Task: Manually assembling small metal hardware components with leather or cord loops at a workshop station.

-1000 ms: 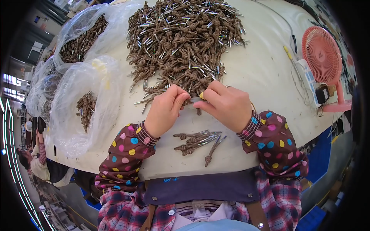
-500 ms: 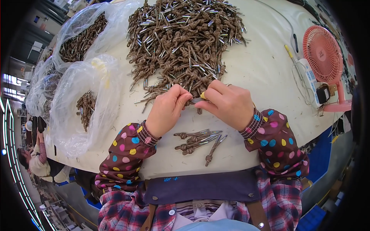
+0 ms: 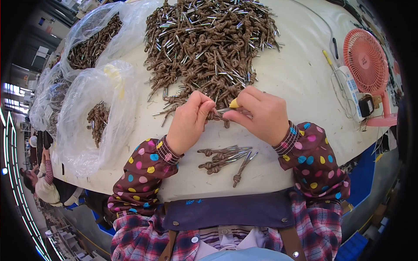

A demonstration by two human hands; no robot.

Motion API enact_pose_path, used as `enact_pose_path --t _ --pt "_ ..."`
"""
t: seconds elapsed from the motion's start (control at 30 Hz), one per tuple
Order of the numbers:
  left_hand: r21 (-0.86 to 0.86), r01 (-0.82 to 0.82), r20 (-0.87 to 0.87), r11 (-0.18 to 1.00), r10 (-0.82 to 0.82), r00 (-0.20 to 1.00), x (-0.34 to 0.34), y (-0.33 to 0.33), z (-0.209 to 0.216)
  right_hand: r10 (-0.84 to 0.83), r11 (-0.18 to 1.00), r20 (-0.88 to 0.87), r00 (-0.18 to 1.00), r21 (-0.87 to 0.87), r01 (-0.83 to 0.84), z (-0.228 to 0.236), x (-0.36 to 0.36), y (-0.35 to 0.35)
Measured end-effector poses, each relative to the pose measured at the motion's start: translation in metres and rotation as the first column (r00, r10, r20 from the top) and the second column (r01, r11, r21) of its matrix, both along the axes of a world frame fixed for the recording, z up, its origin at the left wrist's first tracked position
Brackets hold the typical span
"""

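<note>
Covering most of the scene, the pale tabletop (image 3: 300,87) carries a big heap of knotted brown cords with metal tips (image 3: 209,39) at its far middle. Clear plastic bags (image 3: 93,117) holding more of the same cords line the far left, and a small pink fan (image 3: 365,65) stands at the far right beside a white power strip (image 3: 350,89). Nearer, just in front of the apron, lies a small sorted bundle of cords (image 3: 224,157), their tips pointing right.

Between the heap and that bundle, both hands meet over one single cord (image 3: 216,115). The left hand (image 3: 188,122) has its grip closed on the cord's left end; the right hand (image 3: 261,115) pinches the other end, with something small and yellow (image 3: 234,103) at the thumb, perhaps a finger cover, though the view is too small to be sure.

As a judgement, the step in hand is working or checking one cord's knot, taken from the near edge of the heap. The next move seems to call for laying it down alongside the near bundle, tips aligned, then reaching to the heap for another.
</note>
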State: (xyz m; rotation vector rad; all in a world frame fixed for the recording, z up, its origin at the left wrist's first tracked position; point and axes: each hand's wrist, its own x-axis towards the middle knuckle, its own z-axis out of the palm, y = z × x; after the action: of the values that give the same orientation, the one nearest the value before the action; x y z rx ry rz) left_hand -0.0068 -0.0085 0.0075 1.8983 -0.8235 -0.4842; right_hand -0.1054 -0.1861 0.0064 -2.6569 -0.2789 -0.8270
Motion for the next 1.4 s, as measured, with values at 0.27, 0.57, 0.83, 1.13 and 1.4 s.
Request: enact_pose_path --t 0.27,0.57,0.83,1.13,1.4 --pt "-0.096 0.056 0.269 0.994 -0.028 0.963 0.005 0.005 -0.016 0.480 0.153 -0.383 0.789 0.922 0.355 0.004 0.006 -0.003" --pt "-0.113 0.156 0.339 0.981 -0.109 0.935 0.006 0.004 -0.011 0.161 0.596 -0.391 0.906 0.770 0.226 0.002 0.004 -0.004" --pt "-0.091 0.209 0.670 0.974 -0.096 0.736 0.007 -0.001 -0.014 0.152 0.415 -0.291 0.945 0.886 0.206 -0.016 0.009 0.000" --pt "-0.085 0.217 0.650 0.972 -0.111 0.752 0.006 0.001 -0.014 0.125 0.518 -0.288 0.949 0.835 0.186 -0.015 0.009 -0.003" --pt "-0.040 0.117 0.725 0.992 -0.051 0.687 0.005 -0.001 -0.005 0.007 0.653 -0.249 0.969 0.735 0.184 -0.003 0.004 0.006"
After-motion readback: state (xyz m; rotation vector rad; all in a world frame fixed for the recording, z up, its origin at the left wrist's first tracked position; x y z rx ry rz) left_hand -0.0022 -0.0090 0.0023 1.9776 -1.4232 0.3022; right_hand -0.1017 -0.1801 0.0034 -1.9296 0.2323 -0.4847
